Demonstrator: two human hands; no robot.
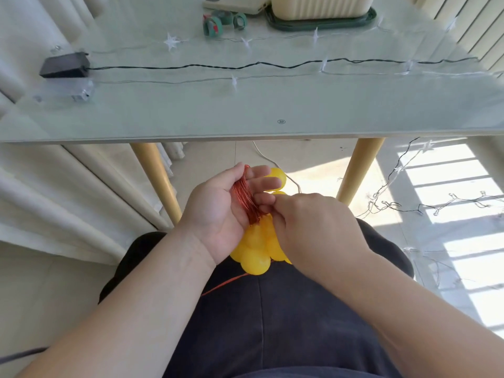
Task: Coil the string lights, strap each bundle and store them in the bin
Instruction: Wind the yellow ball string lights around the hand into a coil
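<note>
While the person sits with dark trousers (272, 323) below the table edge, the string lights are in their hands over the lap: a tight coil of copper wire (245, 197) lies across the upturned left hand (226, 211), held between the thumb and the lightly curled fingers, with a cluster of yellow balls (255, 255) hanging beneath the palm. The right hand (313, 227) sits just beside it, back to the camera, fingers curled down against the bundle – whether they pinch wire or a ball is hidden. One loose copper strand (226, 285) trails off across the lap. Ahead, on the glass table (191, 118), a string of clear star lights (171, 42) lies stretched out beside a dark cable (245, 66) that runs to a black battery box (65, 65) at the left. At the far edge stand green strap rolls (215, 23) and a cream bin (321, 6) resting on a green lid (321, 24). More light strings (387, 203) lie tangled on the sunlit floor to the right.
</note>
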